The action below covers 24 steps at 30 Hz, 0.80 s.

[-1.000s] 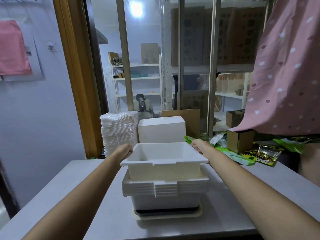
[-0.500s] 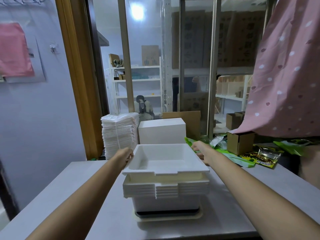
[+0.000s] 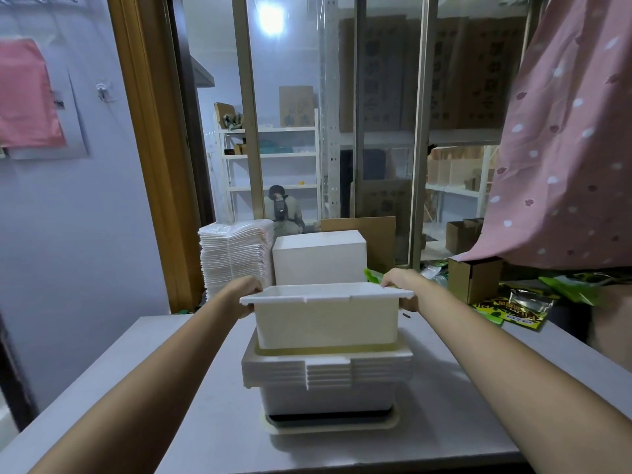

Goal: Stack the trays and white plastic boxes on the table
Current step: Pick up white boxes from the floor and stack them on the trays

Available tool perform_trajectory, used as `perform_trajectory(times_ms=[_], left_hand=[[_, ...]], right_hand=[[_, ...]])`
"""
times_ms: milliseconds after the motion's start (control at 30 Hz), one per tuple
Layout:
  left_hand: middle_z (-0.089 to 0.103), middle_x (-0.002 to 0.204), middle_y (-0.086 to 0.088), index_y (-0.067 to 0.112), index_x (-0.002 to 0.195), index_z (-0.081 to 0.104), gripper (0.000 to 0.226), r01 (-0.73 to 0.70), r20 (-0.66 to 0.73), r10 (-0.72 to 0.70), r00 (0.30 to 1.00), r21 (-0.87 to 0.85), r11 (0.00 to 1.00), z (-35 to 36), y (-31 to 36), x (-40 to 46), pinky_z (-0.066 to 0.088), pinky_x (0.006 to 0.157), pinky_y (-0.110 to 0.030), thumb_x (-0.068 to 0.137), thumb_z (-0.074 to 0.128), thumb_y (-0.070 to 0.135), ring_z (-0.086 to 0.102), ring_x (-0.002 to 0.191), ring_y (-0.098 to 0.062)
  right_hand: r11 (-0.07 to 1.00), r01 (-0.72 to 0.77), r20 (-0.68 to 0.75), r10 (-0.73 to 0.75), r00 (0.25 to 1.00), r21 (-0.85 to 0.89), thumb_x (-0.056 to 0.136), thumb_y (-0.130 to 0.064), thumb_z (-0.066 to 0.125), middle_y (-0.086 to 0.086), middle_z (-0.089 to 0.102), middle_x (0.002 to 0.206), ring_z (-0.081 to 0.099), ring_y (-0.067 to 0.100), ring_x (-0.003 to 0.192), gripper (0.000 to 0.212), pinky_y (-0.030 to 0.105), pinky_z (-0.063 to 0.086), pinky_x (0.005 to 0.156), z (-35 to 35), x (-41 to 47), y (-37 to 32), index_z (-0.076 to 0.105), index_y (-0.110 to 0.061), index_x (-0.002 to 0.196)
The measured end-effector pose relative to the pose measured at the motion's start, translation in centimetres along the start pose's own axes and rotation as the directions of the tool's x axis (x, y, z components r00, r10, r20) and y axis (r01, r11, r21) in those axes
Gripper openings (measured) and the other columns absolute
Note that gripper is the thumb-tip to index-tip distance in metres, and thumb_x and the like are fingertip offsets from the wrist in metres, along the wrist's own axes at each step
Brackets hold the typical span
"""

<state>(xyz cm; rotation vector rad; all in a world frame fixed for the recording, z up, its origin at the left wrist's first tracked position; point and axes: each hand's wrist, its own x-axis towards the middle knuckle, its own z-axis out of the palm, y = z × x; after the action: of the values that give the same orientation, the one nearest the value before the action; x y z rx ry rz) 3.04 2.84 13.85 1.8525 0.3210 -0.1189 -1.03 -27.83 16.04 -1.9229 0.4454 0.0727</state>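
Gripping the top white box (image 3: 326, 314) by its end rims, left hand (image 3: 247, 293) and right hand (image 3: 402, 285), partly nested in the nested stack (image 3: 326, 369). Best kept level, centred over that stack, pressed evenly at both ends.

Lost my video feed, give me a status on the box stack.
Left hand and right hand grip the top white box by its rim. Box partly raised in the nested stack. Nothing blocking.
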Motion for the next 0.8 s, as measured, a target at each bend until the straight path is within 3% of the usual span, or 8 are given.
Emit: perform_trajectory(times_ms=[67,167,300,467,633,800], left_hand=[[0.051,0.084,-0.016,0.000,0.089,0.054,0.008,0.049,-0.005,-0.049,0.999,-0.024,0.999,0.0,-0.6,-0.4,0.045,0.060,-0.023,0.092,0.047,0.004,0.053,0.070,-0.021],[0.048,0.077,-0.012,0.003,0.085,0.050,0.008,0.079,0.005,-0.078,0.997,-0.054,0.995,0.4,-1.4,-0.8,0.041,0.054,-0.023,0.091,0.047,0.008,0.051,0.066,-0.019],[0.048,0.077,-0.011,0.004,0.089,0.050,0.008,0.082,0.027,-0.080,0.996,-0.078,0.994,0.4,-1.5,-1.3,0.041,0.053,-0.022,0.092,0.047,0.011,0.050,0.065,-0.018],[0.048,0.079,-0.011,0.004,0.088,0.048,0.008,0.107,0.043,-0.102,0.994,-0.154,0.982,0.6,-1.5,-1.6,0.042,0.057,-0.023,0.092,0.047,0.011,0.051,0.067,-0.019],[0.053,0.078,-0.010,0.004,0.084,0.050,0.012,0.147,0.060,-0.137,0.989,-0.223,0.964,0.7,-1.7,-2.1,0.045,0.057,-0.024,0.091,0.047,0.014,0.054,0.070,-0.019],[0.051,0.077,-0.008,0.006,0.091,0.050,0.009,0.150,0.055,-0.141,0.989,-0.248,0.957,0.3,-1.8,-2.1,0.045,0.057,-0.022,0.090,0.046,0.013,0.053,0.069,-0.017]], right_hand=[[0.999,-0.052,-0.009,0.052,0.999,-0.005,0.086,-0.007,0.057,0.011,0.045,0.082,0.046,0.018,0.062,0.019,0.022,0.036,0.038,0.5,-0.1,0.5,0.044,-0.007,0.101],[0.995,-0.086,-0.017,0.088,0.996,0.059,0.083,-0.008,0.056,0.010,0.046,0.093,0.044,0.018,0.063,0.017,0.024,0.037,0.046,0.9,-0.4,1.4,0.044,-0.010,0.096],[0.993,-0.096,-0.016,0.097,0.995,0.063,0.088,-0.009,0.052,0.007,0.043,0.073,0.044,0.015,0.060,0.009,0.024,0.038,0.048,1.0,-0.6,1.4,0.044,-0.009,0.090],[0.993,-0.100,0.000,0.100,0.995,0.057,0.087,-0.006,0.048,0.007,0.038,0.068,0.042,0.015,0.056,0.018,0.023,0.035,0.047,1.0,-1.2,1.1,0.037,-0.010,0.073],[0.999,-0.017,0.009,0.017,1.000,0.030,0.090,-0.010,0.048,0.008,0.042,0.072,0.043,0.014,0.059,0.006,0.024,0.033,0.048,0.9,-1.5,1.4,0.043,-0.007,0.090],[0.999,-0.004,0.021,0.003,1.000,0.051,0.090,-0.010,0.045,0.005,0.038,0.069,0.039,0.012,0.056,0.008,0.023,0.030,0.046,0.8,-2.0,1.4,0.040,-0.009,0.084]])
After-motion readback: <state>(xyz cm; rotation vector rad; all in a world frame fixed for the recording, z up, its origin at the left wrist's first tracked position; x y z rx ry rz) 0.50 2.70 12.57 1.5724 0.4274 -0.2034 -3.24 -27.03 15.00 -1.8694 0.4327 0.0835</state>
